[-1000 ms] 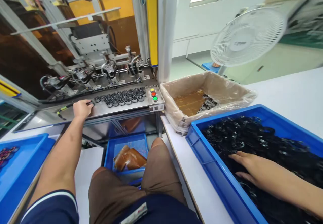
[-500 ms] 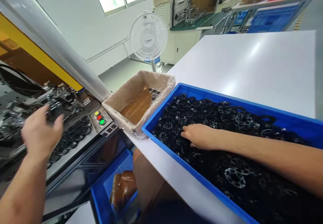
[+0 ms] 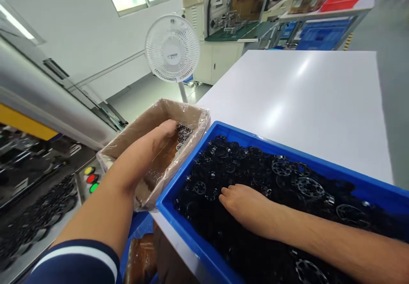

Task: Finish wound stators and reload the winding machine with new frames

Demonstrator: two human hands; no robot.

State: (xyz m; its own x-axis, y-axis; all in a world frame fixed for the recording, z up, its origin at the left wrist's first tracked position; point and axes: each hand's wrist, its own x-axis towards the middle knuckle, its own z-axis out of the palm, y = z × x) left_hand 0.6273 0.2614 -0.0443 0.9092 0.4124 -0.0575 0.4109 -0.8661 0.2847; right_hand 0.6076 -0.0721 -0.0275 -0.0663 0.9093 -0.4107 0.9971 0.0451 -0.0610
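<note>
My left hand (image 3: 168, 127) reaches into the plastic-lined cardboard box (image 3: 143, 120), at the edge of a group of small silver ring-shaped metal parts (image 3: 184, 134). Its fingertips are hidden, so its grip does not show. Down among black round slotted parts (image 3: 281, 169) in the large blue bin (image 3: 255, 134) is my right hand (image 3: 238, 201). The fingers of that hand are curled and close together, and whatever they hold is hidden against the dark parts.
A machine panel with yellow, red and green buttons (image 3: 92, 178) stands at left, beside more black parts (image 3: 41, 215). Behind the box is a white fan (image 3: 172, 49). The blue bin rests on a white table (image 3: 306, 92). Low down lies a brown plastic-wrapped bundle (image 3: 140, 256).
My left hand has moved from the machine at left into the lined box. My right hand stays in the blue bin. The view has shifted, bringing the bin lower and further left.
</note>
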